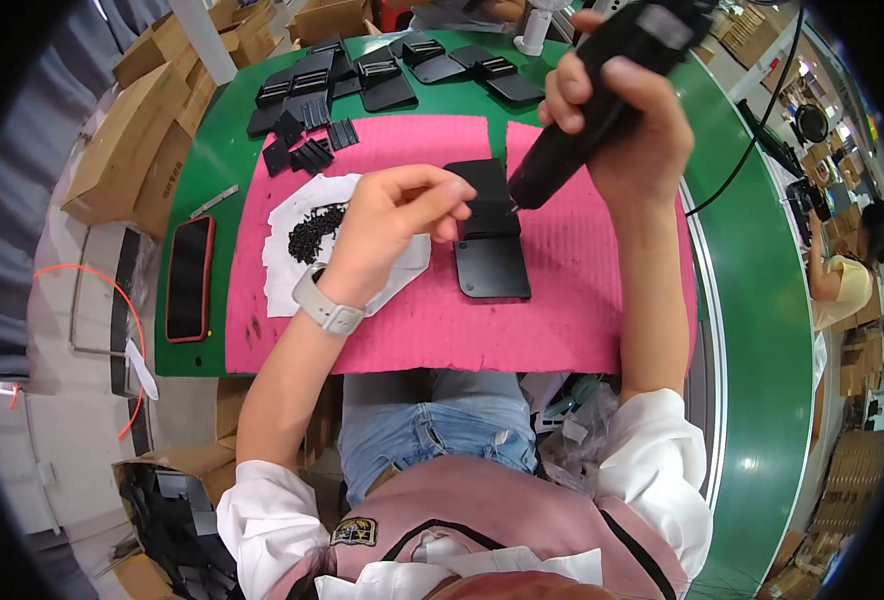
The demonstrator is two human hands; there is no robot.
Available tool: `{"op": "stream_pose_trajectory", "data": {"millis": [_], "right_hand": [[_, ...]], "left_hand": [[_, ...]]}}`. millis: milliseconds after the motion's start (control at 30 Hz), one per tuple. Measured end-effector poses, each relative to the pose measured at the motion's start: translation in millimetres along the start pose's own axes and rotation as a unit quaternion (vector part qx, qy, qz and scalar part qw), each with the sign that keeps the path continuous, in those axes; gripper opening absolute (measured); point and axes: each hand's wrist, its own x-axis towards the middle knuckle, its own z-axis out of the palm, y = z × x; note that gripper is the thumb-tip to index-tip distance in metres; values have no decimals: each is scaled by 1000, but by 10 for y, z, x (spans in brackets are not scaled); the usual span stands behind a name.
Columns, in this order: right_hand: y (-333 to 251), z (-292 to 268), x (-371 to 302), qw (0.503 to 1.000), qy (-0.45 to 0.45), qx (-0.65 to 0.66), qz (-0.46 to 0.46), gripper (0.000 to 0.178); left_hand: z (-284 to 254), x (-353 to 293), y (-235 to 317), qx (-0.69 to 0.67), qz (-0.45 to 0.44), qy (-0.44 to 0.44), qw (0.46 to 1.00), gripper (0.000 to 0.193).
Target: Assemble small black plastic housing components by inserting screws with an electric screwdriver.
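We note a hinged-looking black assembly [492,268] of two smooth, flat panels, end to end, the lower one round-cornered with a soft sheen; it lies at the middle of a pink mat [562,330] whose surface is finely ribbed and marked with dark scuffs. Left of it, a crumpled white sheet [392,288] carries a loose heap of tiny dark screws [312,236]. Beyond, we record small ribbed black pieces [312,156] and a row of larger black plates [386,92]. The tabletop [762,400] is plain green, with a phone [190,280] in a red case at its left. Around it we observe cardboard cartons [122,150], a grey curtain [12,200] in folds, an orange cord [112,285] and, at far right, a seated co-worker [844,290] in yellow. The right grip [647,135] is wrapped firmly around a black cylindrical power screwdriver [572,145], slanted so that its bit appears at the assembly's upper panel; contact cannot be confirmed. The left grip [397,210] is nearly closed, thumb and forefinger drawn together by that panel's left edge; we cannot tell whether anything is pinched there.
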Motion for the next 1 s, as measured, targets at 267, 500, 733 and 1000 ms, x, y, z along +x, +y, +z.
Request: {"op": "stream_pose_trajectory", "data": {"millis": [267,500,733,1000], "right_hand": [[167,-49,-136,971,-106,163,-139,44],[245,-110,-148,975,-45,183,-117,42],[308,-115,-153,976,-77,174,-104,40],[315,-17,-215,983,-20,156,-90,37]], "left_hand": [[-55,-16,-192,-48,-5,-30,998,16],[-56,-4,-197,-12,1,-1,1000,12],[-23,-23,-273,28,12,28,999,10],[22,-49,-271,58,39,34,997,9]]}}
